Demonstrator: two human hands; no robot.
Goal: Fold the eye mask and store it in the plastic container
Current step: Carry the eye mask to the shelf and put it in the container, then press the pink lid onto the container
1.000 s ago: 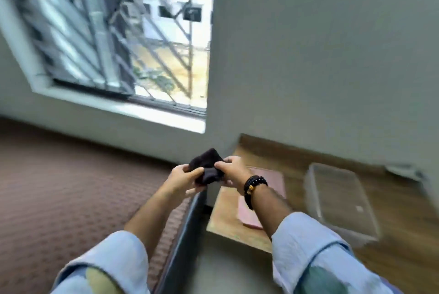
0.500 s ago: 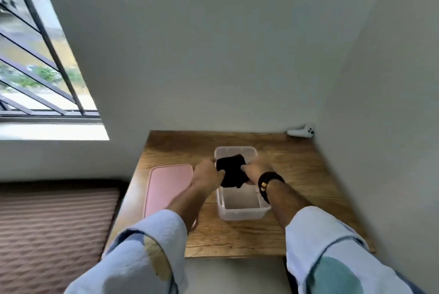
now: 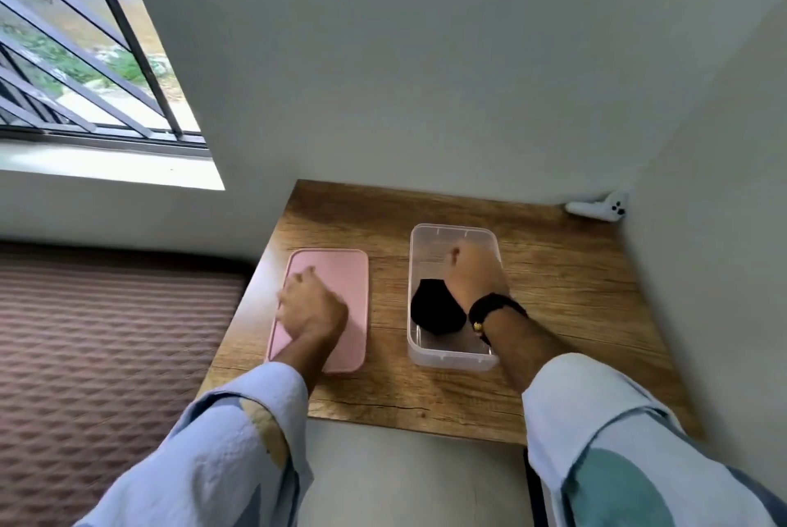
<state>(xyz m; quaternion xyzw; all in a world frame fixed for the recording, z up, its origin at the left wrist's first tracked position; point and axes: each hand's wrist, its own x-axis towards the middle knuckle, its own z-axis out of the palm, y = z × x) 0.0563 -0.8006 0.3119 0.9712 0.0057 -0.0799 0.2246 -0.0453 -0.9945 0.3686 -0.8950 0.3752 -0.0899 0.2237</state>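
while both hands had been bunched together on the dark cloth half a second earlier, they had now parted, and that split was the real news. nearest the camera, two pale blue sleeves (image 3: 221, 454) ran forward onto the wooden table (image 3: 566, 296). the left hand (image 3: 313, 309) had left the mask and now lay over the pink lid (image 3: 336, 271), fingers curled loosely and blurred with motion; it seemed to be settling onto the lid, not yet gripping it, though whether any edge was pinched could not be told. the right hand (image 3: 472, 275), with a dark bead bracelet (image 3: 494, 307) at the wrist, reached down inside the clear plastic container (image 3: 451, 356). its fingers pointed toward the far end, and its palm side was hidden, so whether it pressed or held the cloth could not be told. the folded eye mask (image 3: 434, 307) sat as a black bundle in the container's near half, touching the heel of that hand. judged from this, the storing was essentially done and closing looked like the next step. farther off, a small white object (image 3: 600, 207) lay in the table's back corner, and a barred window (image 3: 85, 57) stood at far left.
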